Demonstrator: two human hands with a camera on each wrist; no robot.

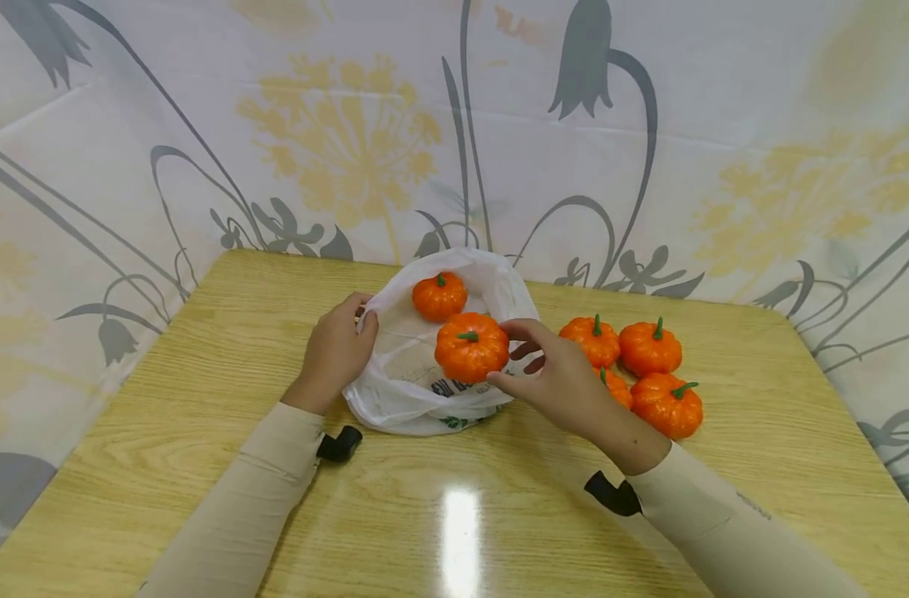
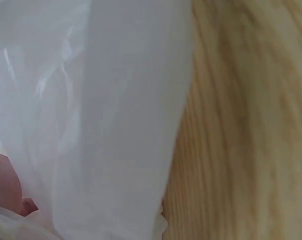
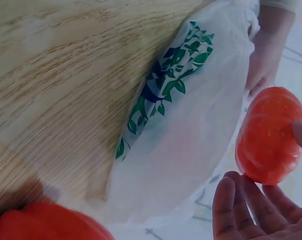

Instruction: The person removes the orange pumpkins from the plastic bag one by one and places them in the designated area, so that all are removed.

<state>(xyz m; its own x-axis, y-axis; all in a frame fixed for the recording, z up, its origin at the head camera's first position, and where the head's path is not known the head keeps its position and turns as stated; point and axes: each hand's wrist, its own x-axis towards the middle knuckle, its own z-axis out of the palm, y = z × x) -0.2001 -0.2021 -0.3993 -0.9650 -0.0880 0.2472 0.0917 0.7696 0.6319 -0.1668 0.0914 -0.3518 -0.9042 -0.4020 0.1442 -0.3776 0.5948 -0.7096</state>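
A white plastic bag (image 1: 395, 409) lies on the table with its mouth spread wide. My left hand (image 1: 339, 349) pinches the bag's left rim between thumb and fingers. One small orange pumpkin (image 1: 429, 301) with a green stem sits inside, toward the back. Over the bag's opening my right hand (image 1: 555, 374) holds a second pumpkin (image 1: 471, 353) by its right side, thumb and fingertips around it. In the right wrist view this held pumpkin (image 3: 268, 137) is beside the bag's rim, and green leaf print (image 3: 178, 75) shows on the bag's side.
Several more pumpkins (image 1: 667, 407) stand grouped on the table right of the bag, one partly hidden behind my right hand. The wooden table (image 1: 223, 365) meets a flower-patterned cloth (image 1: 499, 149) at its back edge. Black wrist pieces (image 1: 340, 444) stick out by both sleeves.
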